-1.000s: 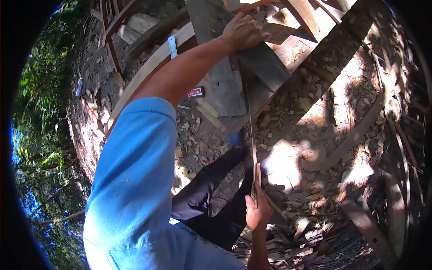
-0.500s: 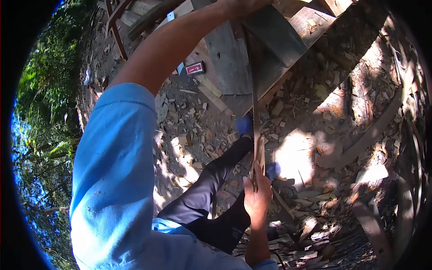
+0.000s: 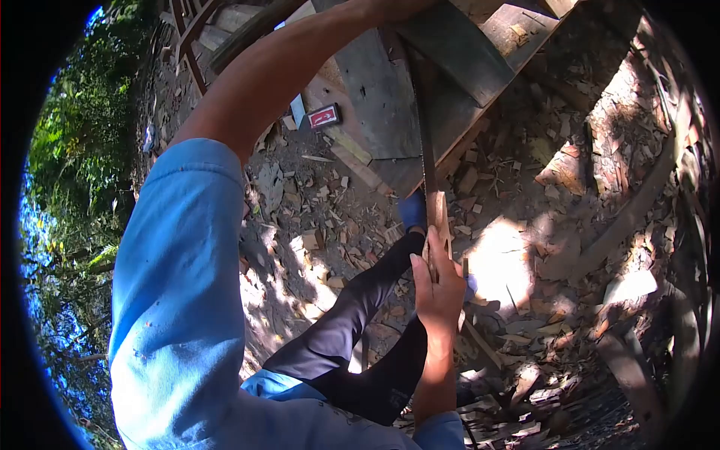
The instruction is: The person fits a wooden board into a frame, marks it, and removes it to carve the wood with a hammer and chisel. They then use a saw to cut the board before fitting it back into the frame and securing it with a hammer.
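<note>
My right hand (image 3: 439, 289) is wrapped round the wooden handle (image 3: 441, 217) of a handsaw. The saw's long toothed blade (image 3: 427, 154) runs up along the end of a weathered grey board (image 3: 379, 97). Beside it on the right, a dark plank (image 3: 461, 56) lies across a wider board (image 3: 454, 124). At the top edge my left hand (image 3: 401, 7) is near the dark plank, at the end of my outstretched arm; its fingers are out of sight. A small red and white box (image 3: 324, 116) sits left of the grey board.
Wood chips (image 3: 322, 202) cover the ground all round. My blue shoe (image 3: 412, 210) stands close under the board's corner. Curved lengths of wood (image 3: 630, 202) lie on the right, and a brown frame (image 3: 191, 45) stands at the upper left. Green bushes (image 3: 82, 150) line the left side.
My right hand has pushed the saw forward, up the view, so the handle is now nearer the boards. My left arm has shifted slightly up and left.
</note>
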`<state>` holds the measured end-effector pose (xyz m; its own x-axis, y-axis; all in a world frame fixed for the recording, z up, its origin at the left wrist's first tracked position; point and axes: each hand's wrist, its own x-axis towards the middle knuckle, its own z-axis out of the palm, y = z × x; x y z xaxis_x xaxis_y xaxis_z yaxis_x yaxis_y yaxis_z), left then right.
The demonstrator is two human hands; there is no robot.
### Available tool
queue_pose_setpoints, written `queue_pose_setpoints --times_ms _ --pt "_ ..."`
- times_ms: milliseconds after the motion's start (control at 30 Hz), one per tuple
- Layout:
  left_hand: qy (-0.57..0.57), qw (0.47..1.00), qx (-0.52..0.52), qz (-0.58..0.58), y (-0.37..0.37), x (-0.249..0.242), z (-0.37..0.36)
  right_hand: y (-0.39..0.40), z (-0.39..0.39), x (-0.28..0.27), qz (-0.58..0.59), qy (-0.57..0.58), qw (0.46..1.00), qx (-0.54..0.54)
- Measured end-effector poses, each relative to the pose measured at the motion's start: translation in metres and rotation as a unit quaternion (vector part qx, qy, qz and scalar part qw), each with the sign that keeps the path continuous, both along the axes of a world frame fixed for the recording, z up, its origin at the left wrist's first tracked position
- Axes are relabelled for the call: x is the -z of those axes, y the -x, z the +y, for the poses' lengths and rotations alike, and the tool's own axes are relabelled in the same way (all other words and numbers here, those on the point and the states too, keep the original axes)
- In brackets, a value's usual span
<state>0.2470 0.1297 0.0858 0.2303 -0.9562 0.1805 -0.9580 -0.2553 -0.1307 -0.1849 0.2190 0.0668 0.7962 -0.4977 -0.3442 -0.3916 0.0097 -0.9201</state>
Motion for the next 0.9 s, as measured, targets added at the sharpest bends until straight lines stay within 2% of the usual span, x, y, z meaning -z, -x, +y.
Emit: queue_pose_setpoints --times_ms 67,167,233,267,367,467,600,700,733,833,900 --pt "-0.034 0.998 -0.041 0.018 0.006 -0.008 -0.003 0.009 0.003 0.004 0.006 -0.008 1.000 0.007" --pt "0.008 0.998 0.006 -0.060 -0.006 0.006 -0.005 0.010 0.003 -0.004 0.018 0.003 1.000 0.016" --pt "0.020 0.999 0.029 -0.012 -0.006 0.004 -0.001 -0.021 -0.002 0.003 0.005 0.008 1.000 0.029" --pt "0.026 0.999 0.043 0.011 -0.003 0.003 -0.001 -0.039 -0.010 0.003 0.008 -0.037 0.999 0.017" --pt "0.039 0.990 0.111 -0.081 -0.015 0.014 0.002 -0.012 -0.001 0.004 0.019 0.003 1.000 0.013" --pt "-0.005 0.999 -0.032 -0.001 0.001 0.001 -0.002 0.013 0.003 -0.002 0.010 -0.027 0.999 0.023" --pt "0.027 0.999 0.019 -0.008 -0.003 0.007 0.001 -0.040 -0.011 0.001 0.013 -0.020 0.999 0.022" --pt "0.031 0.999 0.016 -0.015 -0.010 0.004 -0.004 0.012 0.009 0.008 -0.039 0.017 0.999 0.031" --pt "0.027 1.000 0.012 -0.003 -0.006 0.002 -0.004 0.011 0.005 0.002 0.008 -0.037 0.999 0.017" --pt "0.013 1.000 -0.008 0.000 0.001 0.006 0.002 -0.050 -0.020 -0.002 0.041 -0.067 0.997 0.013" --pt "0.021 1.000 -0.007 -0.001 -0.004 0.004 0.003 -0.034 -0.010 0.007 -0.026 -0.004 1.000 0.015"
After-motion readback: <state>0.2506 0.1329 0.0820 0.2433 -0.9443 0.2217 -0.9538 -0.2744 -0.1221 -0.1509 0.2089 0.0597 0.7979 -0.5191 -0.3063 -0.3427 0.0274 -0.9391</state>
